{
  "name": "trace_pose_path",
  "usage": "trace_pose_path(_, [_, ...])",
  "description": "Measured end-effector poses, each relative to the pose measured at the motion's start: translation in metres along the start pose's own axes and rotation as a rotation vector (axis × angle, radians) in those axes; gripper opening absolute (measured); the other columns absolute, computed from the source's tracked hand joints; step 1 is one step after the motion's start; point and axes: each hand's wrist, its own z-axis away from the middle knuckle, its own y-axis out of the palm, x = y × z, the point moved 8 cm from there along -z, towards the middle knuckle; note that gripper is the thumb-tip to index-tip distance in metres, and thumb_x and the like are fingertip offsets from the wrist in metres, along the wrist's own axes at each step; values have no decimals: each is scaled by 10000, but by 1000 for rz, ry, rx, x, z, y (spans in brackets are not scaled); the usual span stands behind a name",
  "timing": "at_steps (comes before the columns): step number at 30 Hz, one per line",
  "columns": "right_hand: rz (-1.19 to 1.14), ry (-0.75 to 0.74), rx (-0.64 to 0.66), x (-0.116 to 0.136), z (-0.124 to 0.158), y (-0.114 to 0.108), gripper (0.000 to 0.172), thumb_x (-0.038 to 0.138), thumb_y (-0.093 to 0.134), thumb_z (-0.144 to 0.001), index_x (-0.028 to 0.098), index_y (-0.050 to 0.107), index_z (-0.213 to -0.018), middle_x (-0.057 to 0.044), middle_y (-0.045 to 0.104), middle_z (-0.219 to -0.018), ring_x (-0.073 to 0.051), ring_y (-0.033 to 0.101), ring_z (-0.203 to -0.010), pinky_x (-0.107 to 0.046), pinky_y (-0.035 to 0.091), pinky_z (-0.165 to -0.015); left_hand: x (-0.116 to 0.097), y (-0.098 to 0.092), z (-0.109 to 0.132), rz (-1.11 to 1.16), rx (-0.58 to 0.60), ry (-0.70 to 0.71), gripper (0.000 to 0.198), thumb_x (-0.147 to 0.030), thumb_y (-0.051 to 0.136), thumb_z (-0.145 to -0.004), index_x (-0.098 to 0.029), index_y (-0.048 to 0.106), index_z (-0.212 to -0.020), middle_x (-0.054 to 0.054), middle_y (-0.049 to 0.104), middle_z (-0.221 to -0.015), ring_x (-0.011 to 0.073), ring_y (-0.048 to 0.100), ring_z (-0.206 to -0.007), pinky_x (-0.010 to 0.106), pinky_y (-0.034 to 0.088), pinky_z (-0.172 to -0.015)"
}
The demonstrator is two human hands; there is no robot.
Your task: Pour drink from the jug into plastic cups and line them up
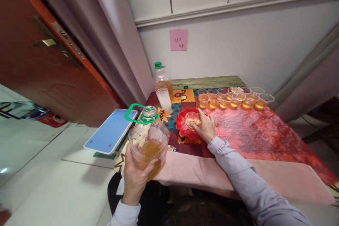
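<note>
mid-frame, the right hand (207,126) grips a cup (191,116), perhaps touching the red dish (181,122), best kept steady while the left hand (135,176) grips the jug (151,148).

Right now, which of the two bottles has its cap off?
The bottle in the left hand: open neck, while the other bottle wears a green cap.

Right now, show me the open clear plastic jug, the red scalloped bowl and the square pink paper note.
Open clear plastic jug (149,146), head view: middle of its body.
Red scalloped bowl (181,122), head view: left side of its inner wall.
Square pink paper note (178,40), head view: centre of the sheet.
</note>
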Motion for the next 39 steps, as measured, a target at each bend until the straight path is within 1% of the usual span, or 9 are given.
trace_pose_path(7, [-45, -39, -49, -5, 3, 1, 744, 465, 663, -948, 103, 462, -1566, -240, 681, -1446, -375, 655, -1294, -623, 352, -1195, 3, 1, 0, -8, 37, -76, 1103, -668, 841, -726, -267, 345, -1626, 160, 582, -1535, 372, 595, -1410, 576, 446, -1236])
trace_pose_path(12, [-179, -113, -375, 14, 13, -40, 840, 626, 671, -955, 94, 461, -1570, -272, 625, -1489, -408, 572, -1413, -652, 392, -1209, -2, 1, -2, 16, 37, -63, 1097, -625, 868, -714, -276, 360, -1622, 152, 555, -1552, 378, 573, -1430, 598, 413, -1256])
trace_pose_path(14, [-331, -203, -401, 39, 22, -52, 761, 579, 686, -972, 134, 490, -1557, -242, 657, -1446, -377, 610, -1379, -591, 479, -1170, -2, 0, -4, 13, 22, -55, 1087, -624, 879, -696, -271, 394, -1603, 147, 583, -1512, 380, 590, -1409, 592, 430, -1245])
trace_pose_path(17, [-685, -321, -117, 89, 38, -40, 630, 535, 704, -985, 211, 551, -1504, -174, 722, -1331, -300, 729, -1166, -464, 616, -1003, -3, 1, -6, 19, 2, -32, 1065, -621, 894, -674, -274, 438, -1572, 134, 617, -1458, 376, 613, -1380, 577, 468, -1217])
trace_pose_path(21, [-1075, -214, 360, 132, 68, 12, 891, 635, 780, -902, 227, 418, -1606, -155, 720, -1299, -247, 763, -972, -370, 662, -790, -3, 4, -7, 39, 25, -17, 1063, -582, 912, -667, -266, 443, -1566, 143, 613, -1472, 363, 618, -1375, 556, 491, -1198])
trace_pose_path(23, [-1191, -167, 507, 139, 80, 33, 1004, 653, 811, -862, 229, 346, -1645, -145, 717, -1285, -232, 760, -942, -352, 663, -756, -3, 6, -7, 45, 40, -18, 1066, -564, 920, -665, -263, 442, -1569, 148, 599, -1500, 359, 610, -1386, 548, 482, -1207])
trace_pose_path(26, [-1267, -131, 579, 136, 86, 49, 1044, 645, 827, -851, 236, 310, -1661, -142, 702, -1308, -226, 749, -982, -352, 660, -788, -4, 6, -6, 54, 37, -25, 1061, -553, 924, -664, -263, 450, -1568, 142, 607, -1505, 352, 607, -1396, 539, 467, -1224])
trace_pose_path(31, [-1343, -138, 602, 132, 86, 46, 919, 608, 807, -894, 235, 379, -1618, -137, 705, -1315, -244, 748, -1067, -378, 649, -870, -12, 9, -13, 48, 40, -20, 1056, -572, 917, -668, -251, 468, -1569, 142, 632, -1503, 344, 630, -1380, 502, 485, -1217])
trace_pose_path(39, [-1453, -34, 658, 137, 95, 46, 971, 621, 832, -857, 234, 331, -1592, -158, 717, -1308, -298, 775, -1122, -444, 650, -927, -53, 14, -33, -140, 166, 82, 970, -653, 868, -676, -218, 570, -1490, 147, 671, -1476, 343, 664, -1341, 503, 510, -1194])
